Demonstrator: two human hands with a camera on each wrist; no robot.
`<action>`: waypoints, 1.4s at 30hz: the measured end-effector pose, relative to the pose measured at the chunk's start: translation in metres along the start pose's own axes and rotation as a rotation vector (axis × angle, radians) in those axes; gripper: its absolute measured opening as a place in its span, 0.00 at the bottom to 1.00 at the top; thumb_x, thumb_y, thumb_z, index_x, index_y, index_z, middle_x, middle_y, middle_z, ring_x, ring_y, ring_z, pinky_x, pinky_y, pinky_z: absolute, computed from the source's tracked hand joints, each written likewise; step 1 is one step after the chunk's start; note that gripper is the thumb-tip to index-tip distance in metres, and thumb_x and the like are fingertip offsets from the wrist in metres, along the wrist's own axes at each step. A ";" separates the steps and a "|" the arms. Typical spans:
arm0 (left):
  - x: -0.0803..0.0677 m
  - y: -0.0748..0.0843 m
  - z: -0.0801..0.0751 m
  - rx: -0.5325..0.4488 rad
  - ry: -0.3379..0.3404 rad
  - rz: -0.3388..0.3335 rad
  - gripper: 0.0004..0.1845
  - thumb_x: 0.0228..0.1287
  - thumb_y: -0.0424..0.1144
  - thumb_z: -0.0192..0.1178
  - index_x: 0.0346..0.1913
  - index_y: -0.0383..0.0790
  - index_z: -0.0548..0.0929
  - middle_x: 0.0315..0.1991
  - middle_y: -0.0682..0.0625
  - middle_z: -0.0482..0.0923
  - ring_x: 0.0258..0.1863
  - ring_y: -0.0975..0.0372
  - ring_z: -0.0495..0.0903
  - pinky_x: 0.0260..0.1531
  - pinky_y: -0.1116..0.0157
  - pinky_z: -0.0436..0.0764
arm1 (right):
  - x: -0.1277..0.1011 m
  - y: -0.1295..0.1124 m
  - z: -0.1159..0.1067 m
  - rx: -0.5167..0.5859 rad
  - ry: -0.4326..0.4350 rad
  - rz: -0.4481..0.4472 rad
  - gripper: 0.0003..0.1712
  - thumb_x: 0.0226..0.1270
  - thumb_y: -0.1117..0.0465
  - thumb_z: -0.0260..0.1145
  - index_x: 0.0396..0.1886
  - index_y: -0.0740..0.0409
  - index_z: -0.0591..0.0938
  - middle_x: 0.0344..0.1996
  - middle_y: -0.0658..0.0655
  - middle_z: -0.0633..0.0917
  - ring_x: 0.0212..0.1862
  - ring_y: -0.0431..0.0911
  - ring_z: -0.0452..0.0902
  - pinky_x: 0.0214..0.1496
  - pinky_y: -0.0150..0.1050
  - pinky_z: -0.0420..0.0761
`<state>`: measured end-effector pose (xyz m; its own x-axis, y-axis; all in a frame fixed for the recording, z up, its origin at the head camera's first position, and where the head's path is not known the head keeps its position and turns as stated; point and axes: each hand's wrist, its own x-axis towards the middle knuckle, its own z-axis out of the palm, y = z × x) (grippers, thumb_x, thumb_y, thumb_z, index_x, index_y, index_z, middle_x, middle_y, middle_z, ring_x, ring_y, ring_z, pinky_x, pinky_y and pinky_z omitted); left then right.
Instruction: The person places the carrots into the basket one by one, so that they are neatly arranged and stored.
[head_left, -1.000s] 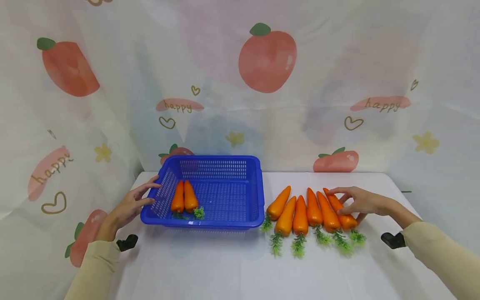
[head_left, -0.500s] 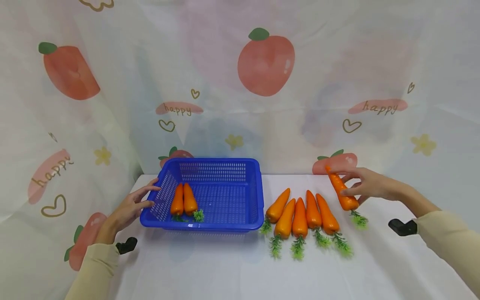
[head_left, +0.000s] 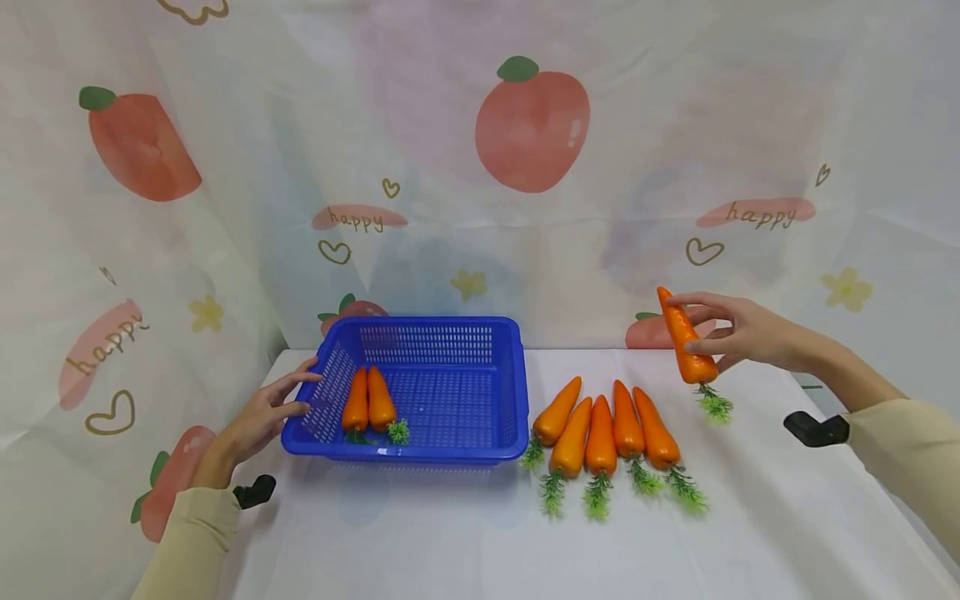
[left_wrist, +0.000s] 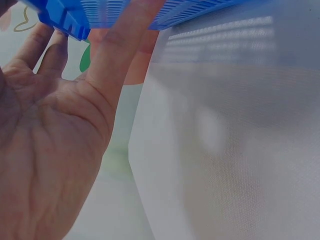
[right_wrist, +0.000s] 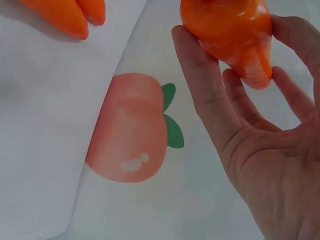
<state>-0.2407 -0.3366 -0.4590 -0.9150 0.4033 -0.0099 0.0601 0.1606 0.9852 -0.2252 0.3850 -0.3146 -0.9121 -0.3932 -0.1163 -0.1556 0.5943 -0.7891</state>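
The right hand (head_left: 738,335) holds one carrot (head_left: 684,340) in its fingers (right_wrist: 202,80), up in the air, well to the right of the blue basket (head_left: 431,450). The left hand (head_left: 258,414) rests straight fingers on the basket's left side. Two carrots (head_left: 369,398) lie inside the basket. Four carrots (head_left: 600,427) lie on the desk (head_left: 465,533) just right of it.

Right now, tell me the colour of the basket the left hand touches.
Blue. The basket with slotted walls shows best in the head view, the left hand at its side.
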 end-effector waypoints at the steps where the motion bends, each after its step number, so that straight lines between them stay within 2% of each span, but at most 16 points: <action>1: 0.000 0.000 0.000 0.000 0.000 0.000 0.27 0.75 0.33 0.57 0.74 0.36 0.67 0.85 0.54 0.38 0.80 0.38 0.37 0.53 0.58 0.85 | 0.000 -0.001 0.000 0.006 -0.003 -0.002 0.42 0.70 0.61 0.71 0.79 0.52 0.62 0.66 0.71 0.71 0.48 0.57 0.84 0.39 0.53 0.89; 5: 0.001 0.000 -0.001 0.004 0.002 0.000 0.27 0.75 0.33 0.57 0.74 0.37 0.68 0.85 0.54 0.39 0.80 0.38 0.37 0.53 0.58 0.85 | 0.002 -0.003 0.000 0.006 -0.007 -0.005 0.42 0.70 0.62 0.71 0.78 0.53 0.62 0.67 0.73 0.69 0.48 0.58 0.84 0.39 0.53 0.89; 13: 0.001 0.000 -0.001 0.003 0.003 0.001 0.27 0.75 0.33 0.57 0.74 0.37 0.68 0.85 0.54 0.39 0.80 0.38 0.37 0.53 0.58 0.85 | 0.009 -0.007 0.004 -0.019 -0.005 -0.002 0.43 0.70 0.61 0.71 0.80 0.53 0.61 0.64 0.73 0.72 0.46 0.57 0.85 0.38 0.53 0.89; 20: 0.000 0.001 0.000 0.014 0.002 -0.002 0.27 0.75 0.33 0.57 0.74 0.36 0.67 0.85 0.53 0.38 0.80 0.38 0.36 0.54 0.59 0.84 | 0.024 -0.022 0.012 -0.054 -0.039 0.001 0.43 0.70 0.57 0.72 0.80 0.51 0.62 0.63 0.71 0.74 0.48 0.56 0.83 0.39 0.50 0.89; 28: 0.002 0.002 0.001 0.046 0.015 -0.001 0.28 0.74 0.32 0.57 0.74 0.36 0.68 0.85 0.52 0.39 0.81 0.39 0.36 0.55 0.57 0.84 | 0.053 -0.047 0.023 -0.074 -0.107 -0.018 0.43 0.69 0.55 0.73 0.79 0.48 0.64 0.68 0.70 0.69 0.61 0.65 0.77 0.44 0.48 0.89; 36: 0.003 0.000 -0.001 0.055 0.015 -0.003 0.28 0.74 0.33 0.57 0.74 0.36 0.67 0.85 0.53 0.40 0.81 0.40 0.35 0.58 0.48 0.81 | 0.084 -0.080 0.046 -0.134 -0.185 -0.030 0.43 0.69 0.53 0.73 0.79 0.42 0.64 0.69 0.69 0.69 0.60 0.63 0.78 0.44 0.49 0.89; 42: 0.003 0.000 -0.001 0.062 0.018 0.000 0.28 0.74 0.34 0.57 0.74 0.36 0.67 0.85 0.53 0.40 0.81 0.39 0.36 0.58 0.48 0.81 | 0.113 -0.103 0.069 -0.128 -0.253 -0.047 0.41 0.71 0.57 0.71 0.79 0.43 0.64 0.69 0.70 0.69 0.57 0.62 0.81 0.43 0.53 0.89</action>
<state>-0.2442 -0.3362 -0.4591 -0.9219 0.3873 -0.0066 0.0839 0.2164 0.9727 -0.2866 0.2309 -0.2877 -0.7817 -0.5754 -0.2407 -0.2570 0.6488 -0.7163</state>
